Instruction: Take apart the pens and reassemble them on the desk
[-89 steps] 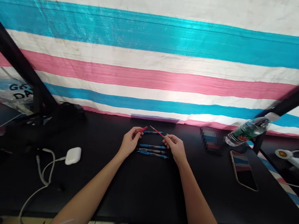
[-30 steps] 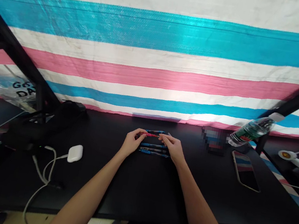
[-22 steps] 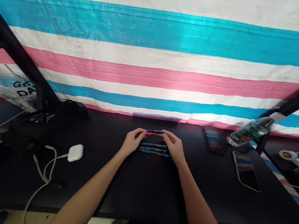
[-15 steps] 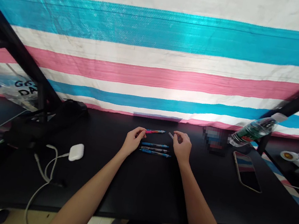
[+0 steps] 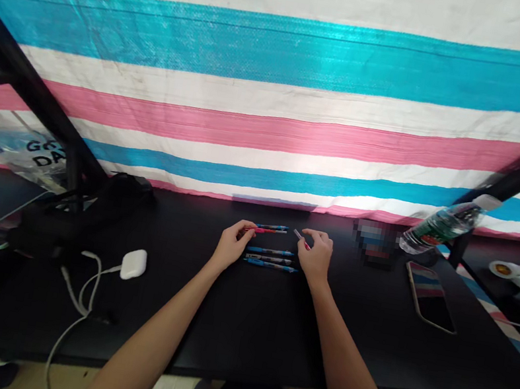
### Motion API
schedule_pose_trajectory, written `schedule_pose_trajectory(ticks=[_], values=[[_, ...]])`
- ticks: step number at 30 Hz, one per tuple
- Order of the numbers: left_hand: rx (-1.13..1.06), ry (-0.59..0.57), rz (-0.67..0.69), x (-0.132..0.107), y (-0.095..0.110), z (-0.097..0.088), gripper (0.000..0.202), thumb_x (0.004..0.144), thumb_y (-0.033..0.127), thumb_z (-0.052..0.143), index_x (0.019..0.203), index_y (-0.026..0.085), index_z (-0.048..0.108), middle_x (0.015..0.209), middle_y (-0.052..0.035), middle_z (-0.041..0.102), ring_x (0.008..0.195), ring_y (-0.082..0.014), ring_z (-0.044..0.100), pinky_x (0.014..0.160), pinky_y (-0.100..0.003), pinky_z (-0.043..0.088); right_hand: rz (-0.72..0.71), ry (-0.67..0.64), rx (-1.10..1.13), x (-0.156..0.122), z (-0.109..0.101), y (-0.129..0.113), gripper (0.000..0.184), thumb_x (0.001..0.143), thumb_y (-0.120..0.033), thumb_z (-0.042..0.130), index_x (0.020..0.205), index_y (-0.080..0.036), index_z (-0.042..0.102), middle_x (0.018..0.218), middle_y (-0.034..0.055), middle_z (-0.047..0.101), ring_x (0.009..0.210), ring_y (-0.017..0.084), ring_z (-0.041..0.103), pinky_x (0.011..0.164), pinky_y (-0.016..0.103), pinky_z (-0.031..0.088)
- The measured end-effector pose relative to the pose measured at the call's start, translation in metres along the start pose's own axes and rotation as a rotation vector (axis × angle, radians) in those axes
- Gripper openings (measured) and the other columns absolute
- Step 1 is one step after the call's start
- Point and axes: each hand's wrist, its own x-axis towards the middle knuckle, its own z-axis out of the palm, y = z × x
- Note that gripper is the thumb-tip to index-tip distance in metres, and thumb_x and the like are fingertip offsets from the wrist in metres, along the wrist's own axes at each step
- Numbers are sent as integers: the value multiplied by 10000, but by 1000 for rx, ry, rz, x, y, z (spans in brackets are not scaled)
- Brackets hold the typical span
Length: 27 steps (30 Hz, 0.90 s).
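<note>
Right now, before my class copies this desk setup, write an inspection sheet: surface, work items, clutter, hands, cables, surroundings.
Surface: black tabletop.
Work items: red pen piece; slim pale-and-pink piece; three pens lying side by side; blue pen farther back.
Clutter: bottle and phone at right; white case at left; a pixelated patch, contents unreadable.
Hands: left hand holds the red pen piece; right hand holds the slim piece, the two pieces apart.
Cables: white cables at left, one reaching the white case.
Surroundings: striped sheet behind; black frame bars at both sides.
</note>
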Motion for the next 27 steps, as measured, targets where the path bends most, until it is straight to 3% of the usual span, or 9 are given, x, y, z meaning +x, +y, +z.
schedule_pose_trajectory(ticks=[3, 7, 9, 15, 20, 27], values=[[-3, 37, -10, 1, -1, 0, 166, 821, 289, 550, 912, 174, 630, 811, -36, 665, 704, -152, 597, 653, -257, 455, 89, 23, -129, -1, 3, 10, 253, 742, -296, 545, 915, -165, 675, 876, 124, 582, 832, 269, 475, 752, 386, 365], [-37, 54, -32, 1, -1, 1, 169, 809, 305, 563, 903, 176, 618, 806, -35, 661, 711, -153, 602, 654, -259, 459, 87, 25, -145, -1, 4, 15, 215, 753, -376, 554, 732, -189, 656, 809, 112, 580, 784, 253, 476, 713, 367, 357], [-52, 48, -43, 2, -1, 0, 183, 813, 322, 557, 907, 176, 614, 789, -32, 655, 699, -150, 598, 658, -261, 461, 108, -1, -59, 0, 1, 12, 255, 773, -417, 535, 694, -196, 635, 750, 96, 588, 743, 239, 491, 691, 352, 362], [-76, 68, -34, 3, -5, 0, 201, 848, 343, 508, 908, 171, 594, 728, -20, 619, 666, -134, 574, 663, -255, 465, 181, -221, 473, 5, -3, -2, 362, 826, -504, 465, 805, -195, 653, 625, 26, 571, 572, 170, 497, 573, 288, 372], [-67, 77, -25, 4, -7, 0, 205, 857, 352, 496, 903, 176, 591, 720, -15, 602, 654, -127, 566, 648, -247, 465, 170, -253, 554, 5, -2, -8, 376, 799, -524, 512, 788, -191, 686, 609, 16, 561, 570, 161, 482, 541, 276, 365], [-38, 48, -28, 3, -4, 0, 193, 834, 343, 525, 884, 179, 613, 707, -13, 622, 659, -139, 584, 657, -256, 467, 188, -277, 663, 3, -3, -14, 340, 749, -502, 594, 832, -191, 702, 750, 45, 657, 672, 182, 555, 628, 293, 423]])
